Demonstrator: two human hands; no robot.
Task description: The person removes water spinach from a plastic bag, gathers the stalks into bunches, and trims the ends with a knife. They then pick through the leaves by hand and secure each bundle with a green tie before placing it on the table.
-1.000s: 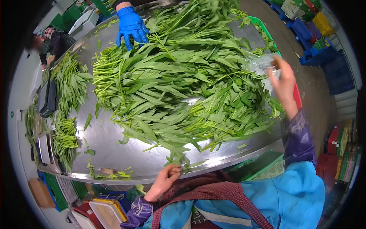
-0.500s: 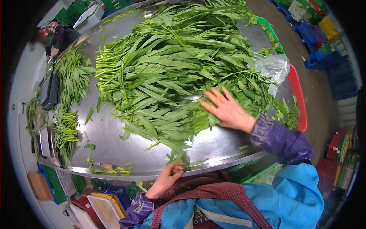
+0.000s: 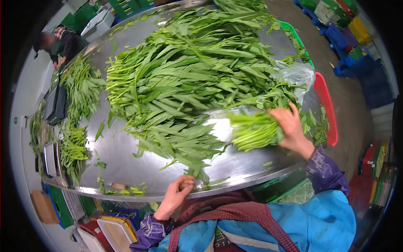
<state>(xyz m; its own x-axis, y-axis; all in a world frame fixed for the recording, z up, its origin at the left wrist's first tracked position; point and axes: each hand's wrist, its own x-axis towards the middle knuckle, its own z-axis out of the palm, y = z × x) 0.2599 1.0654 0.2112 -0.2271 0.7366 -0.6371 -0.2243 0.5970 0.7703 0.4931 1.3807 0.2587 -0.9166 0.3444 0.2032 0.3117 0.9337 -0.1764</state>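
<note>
A large heap of leafy greens [image 3: 180,80], long narrow leaves on pale stems like water spinach, covers the middle of the metal table [image 3: 163,182]. My right hand [image 3: 291,130] is closed around a bunch of greens [image 3: 254,131] at the heap's near right side, its cut stems pointing left. By the table's front edge, my left hand [image 3: 181,187] has its fingers pressed together just below a few drooping leaves [image 3: 197,169]. Whether anything is pinched there is hidden.
More bunches [image 3: 77,140] lie along the left, beside dark scales [image 3: 54,103]. A clear plastic bag [image 3: 300,77] and a red crate [image 3: 326,109] are at the right. Stem scraps [image 3: 134,190] lie near the front edge. A co-worker [image 3: 63,44] stands at the far left.
My right hand, earlier spread flat over the greens, has moved right and gripped a bunch, drawing it away from the heap. Bare metal shows between. My left hand has shifted slightly left.
</note>
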